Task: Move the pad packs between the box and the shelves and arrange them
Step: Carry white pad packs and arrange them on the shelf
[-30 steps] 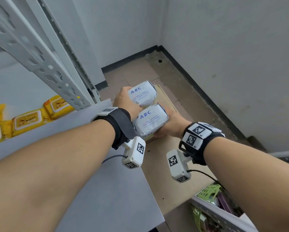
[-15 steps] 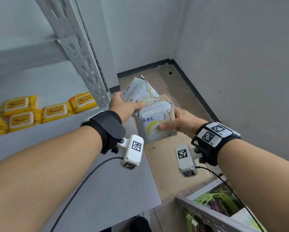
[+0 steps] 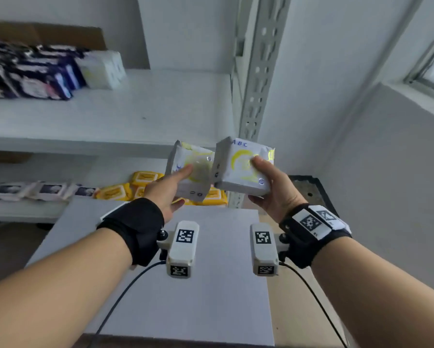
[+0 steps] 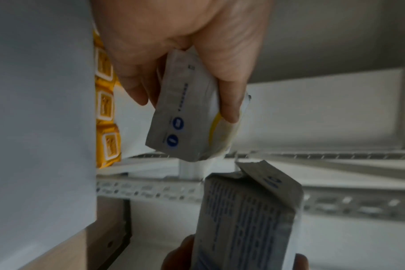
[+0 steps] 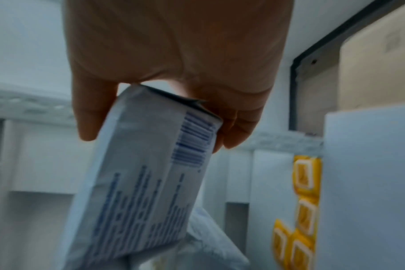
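Observation:
I hold two white pad packs with yellow and blue print in the air before the shelves. My left hand (image 3: 172, 188) grips one pad pack (image 3: 192, 172), thumb on its front face; in the left wrist view the same pack (image 4: 187, 117) sits between thumb and fingers. My right hand (image 3: 268, 187) grips the other pad pack (image 3: 243, 167), marked ABC, seen from its printed back (image 5: 146, 191) in the right wrist view. The two packs nearly touch, just below the front edge of the upper shelf (image 3: 115, 114). A white pad pack (image 3: 103, 69) stands on that shelf.
Dark blue packs (image 3: 32, 74) fill the upper shelf's left end beside a cardboard box (image 3: 45, 33). Yellow wipes packs (image 3: 145, 187) and black-and-white packs (image 3: 30, 190) lie on the lower shelf. A grey slotted upright (image 3: 258, 71) stands right. A grey board (image 3: 211, 297) lies below my wrists.
My head view swung from the floor corner up to the shelves. Both hands rose with their packs and turned them so the yellow-printed faces point at me.

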